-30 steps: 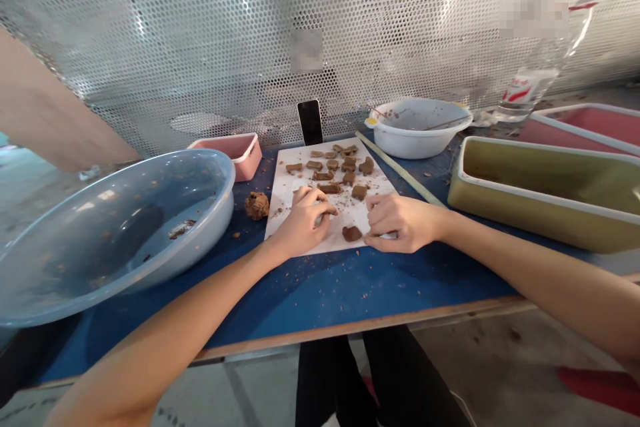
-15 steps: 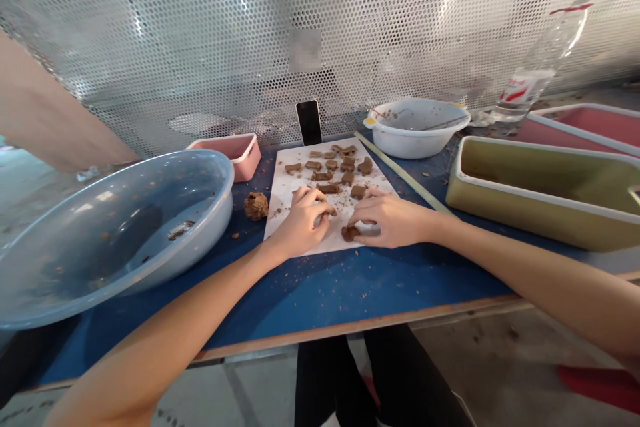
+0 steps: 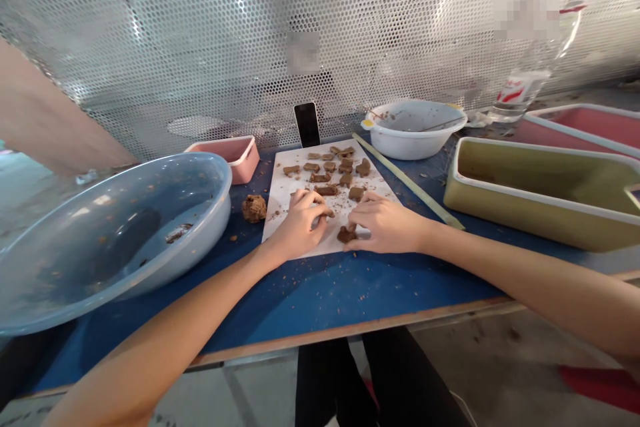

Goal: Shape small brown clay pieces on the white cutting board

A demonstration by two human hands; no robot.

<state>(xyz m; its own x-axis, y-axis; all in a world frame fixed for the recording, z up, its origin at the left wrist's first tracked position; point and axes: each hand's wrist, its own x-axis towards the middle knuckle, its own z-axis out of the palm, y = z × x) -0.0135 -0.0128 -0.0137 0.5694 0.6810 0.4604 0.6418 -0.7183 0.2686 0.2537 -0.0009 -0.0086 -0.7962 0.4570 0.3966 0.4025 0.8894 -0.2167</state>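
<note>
My right hand grips a small lump of brown clay between thumb and fingers, low on the white board. To its left, my left hand rests over the board with thumb and fingertips drawn together in a pinch. Whether a bit of clay is between those fingertips I cannot make out. Beyond both hands lie several shaped clay pieces, some like small blocks, others with stubby limbs. Clay crumbs are scattered among them. A rough clay ball sits on the blue table just left of the board.
A large blue basin takes up the left, with a pink box behind it. A phone leans at the back. Rightward are a pale stick, a white bowl, a green planter and a plastic bottle.
My right hand has shifted slightly with the clay lump, which now sits a little further left and looks turned. My left hand stays nearly where it was.
</note>
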